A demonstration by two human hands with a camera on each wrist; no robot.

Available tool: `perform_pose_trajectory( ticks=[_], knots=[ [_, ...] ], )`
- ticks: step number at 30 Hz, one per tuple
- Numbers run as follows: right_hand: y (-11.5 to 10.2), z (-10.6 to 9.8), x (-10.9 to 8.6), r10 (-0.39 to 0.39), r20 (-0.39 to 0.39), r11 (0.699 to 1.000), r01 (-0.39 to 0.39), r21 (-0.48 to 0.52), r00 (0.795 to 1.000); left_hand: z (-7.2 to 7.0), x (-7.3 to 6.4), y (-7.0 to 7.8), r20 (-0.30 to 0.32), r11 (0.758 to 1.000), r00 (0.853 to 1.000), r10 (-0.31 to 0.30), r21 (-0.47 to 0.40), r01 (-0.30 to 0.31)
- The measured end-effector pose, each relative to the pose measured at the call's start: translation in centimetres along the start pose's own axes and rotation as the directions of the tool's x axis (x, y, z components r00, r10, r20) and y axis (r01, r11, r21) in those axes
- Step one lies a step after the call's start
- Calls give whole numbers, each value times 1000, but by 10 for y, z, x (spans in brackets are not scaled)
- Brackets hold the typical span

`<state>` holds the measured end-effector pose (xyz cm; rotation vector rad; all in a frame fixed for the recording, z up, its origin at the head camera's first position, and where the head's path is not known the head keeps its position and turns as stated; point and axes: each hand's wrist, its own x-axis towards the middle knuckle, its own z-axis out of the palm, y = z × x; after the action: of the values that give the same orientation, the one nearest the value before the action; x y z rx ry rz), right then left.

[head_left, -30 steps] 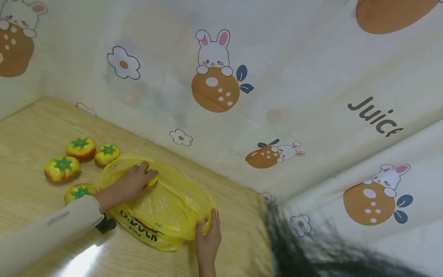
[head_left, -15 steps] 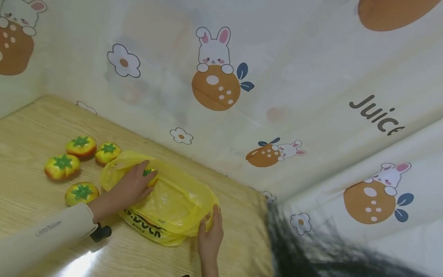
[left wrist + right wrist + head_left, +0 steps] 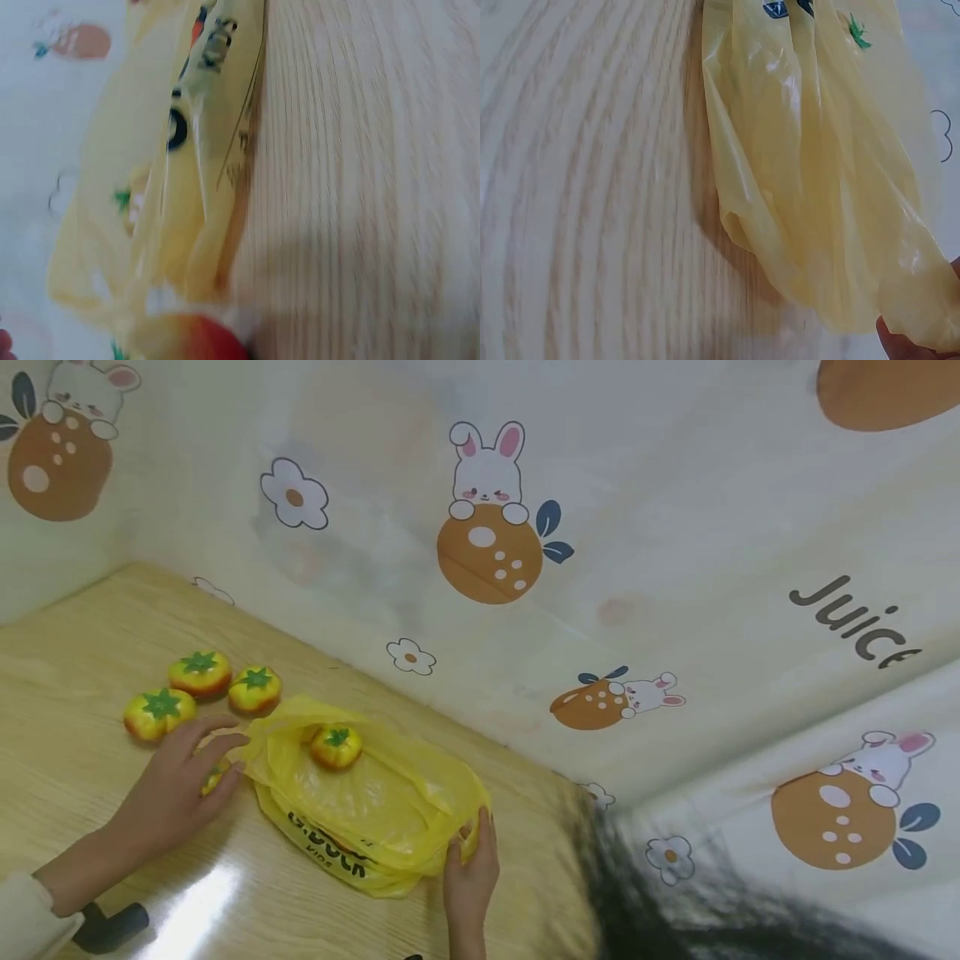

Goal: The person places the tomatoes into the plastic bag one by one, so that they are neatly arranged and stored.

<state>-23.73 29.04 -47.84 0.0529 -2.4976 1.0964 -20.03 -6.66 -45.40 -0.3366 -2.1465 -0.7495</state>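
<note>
A yellow plastic bag with black lettering lies on the wooden table, its mouth spread wide. One toy persimmon, yellow-orange with a green leafy top, sits inside the mouth. My right hand pinches the bag's right end between thumb and fingers; the right wrist view shows fingertips at the plastic. My left hand is over a second persimmon, mostly hidden, its spread fingers reaching the bag's left rim. In the left wrist view a blurred red-yellow fruit shows beside the bag.
Three more persimmons stand behind the left hand: a left one, a back one and a small one close to the bag. A cloth printed with rabbits hangs along the table's back edge. Dark hair blurs the lower right.
My left hand has let go of the persimmon in the bag's mouth and moved left and out, to the persimmon beside the bag. The right hand keeps its hold on the bag.
</note>
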Motion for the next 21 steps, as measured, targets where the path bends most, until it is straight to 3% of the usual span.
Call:
perform_pose_trajectory(
  ticks=[5, 7, 10, 12, 14, 17, 21],
  knots=[
    [0, 2, -2, 91, 36, 996, -91, 5, 995, -19, -1, -24, -87, 993, 990, -110, 30, 113],
    [-1, 1, -3, 124, 36, 992, -124, 5, 992, -22, 0, -37, -77, 982, 981, -180, 45, 184],
    [-1, -1, -5, 145, 25, 989, -145, 8, 989, -24, -1, -56, -6, 957, 959, -284, 69, 283],
    [-2, -1, -7, 161, 27, 986, -162, 27, 987, -24, -3, -67, 72, 930, 928, -364, 69, 360],
    [-1, 0, -9, 154, 41, 987, -156, 46, 987, -25, -7, -78, 141, 914, 903, -406, 75, 400],
    [-1, 3, -10, 151, 57, 985, -155, 70, 987, -26, -13, -89, 232, 896, 865, -444, 103, 432],
    [-2, 9, -11, 133, 51, 988, -137, 74, 990, -27, -18, -95, 311, 888, 832, -459, 152, 433]
  ],
)
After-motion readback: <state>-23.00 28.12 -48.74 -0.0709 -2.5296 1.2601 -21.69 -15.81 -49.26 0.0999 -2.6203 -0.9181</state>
